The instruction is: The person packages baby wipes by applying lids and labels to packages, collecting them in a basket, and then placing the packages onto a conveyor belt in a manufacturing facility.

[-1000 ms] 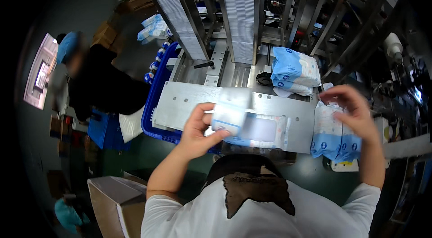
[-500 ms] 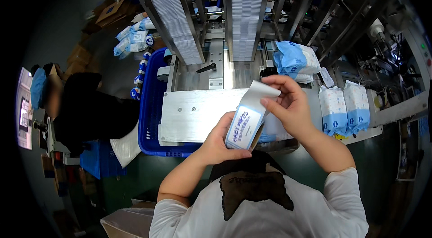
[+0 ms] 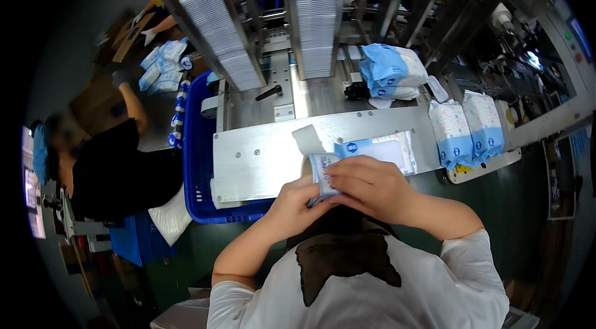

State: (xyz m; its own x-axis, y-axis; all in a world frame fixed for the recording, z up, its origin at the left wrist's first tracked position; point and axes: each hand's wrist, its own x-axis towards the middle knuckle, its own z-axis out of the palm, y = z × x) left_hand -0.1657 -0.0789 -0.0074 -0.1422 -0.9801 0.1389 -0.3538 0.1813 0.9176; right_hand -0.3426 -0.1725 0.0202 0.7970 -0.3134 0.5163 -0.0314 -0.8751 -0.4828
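At the near edge of the metal counter (image 3: 261, 158), just in front of the person's chest, a small carton (image 3: 324, 166), white with blue edging, is held between two bare hands. The left grip (image 3: 294, 206) grasps it from the left, the thumb running along its lower end; the right grip (image 3: 377, 185) is closed over its right side, the fingers laid across the printed face. A pale flap (image 3: 308, 139) stands out from the carton's far end, over the counter.

Just beyond the right grip — partly covered by it — a blue-and-white soft pack (image 3: 386, 149) lies flat on the counter. Farther off to the right, two upright packs (image 3: 451, 134) stand side by side, and a pile of packs (image 3: 395, 72) sits toward the machine, a small white lid (image 3: 437, 89) beside it.

Behind the counter, two tall columns of white lids, the left column (image 3: 222, 37) and the right column (image 3: 316, 23), stand between metal uprights. A blue basket (image 3: 200, 170) is at the counter's left end. Beyond it — on the person's left — a co-worker (image 3: 127, 164) in a dark top and blue cap has one arm extended near more soft packs (image 3: 162, 67).
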